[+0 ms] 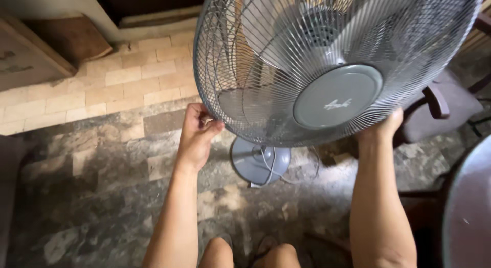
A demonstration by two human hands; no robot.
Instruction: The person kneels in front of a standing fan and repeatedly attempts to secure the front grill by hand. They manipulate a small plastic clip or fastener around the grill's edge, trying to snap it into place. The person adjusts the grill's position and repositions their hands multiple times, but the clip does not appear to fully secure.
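Both arms are bare all the way up as far as the head view goes, no sleeves in sight, no watch, no bracelet, no gloves. The left hand [197,132] has bare fingers [212,125], no rings that I can make out. The right hand [383,127] is mostly hidden, so can't say much there. Knees [220,252] are bare too, and there's dark open footwear [266,243] down below, sandals or slippers, too dim to tell.

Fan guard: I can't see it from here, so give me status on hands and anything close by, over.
Left hand pinching fan guard rim. Right hand gripping opposite rim. Round base and cord on floor below; chair close at right.
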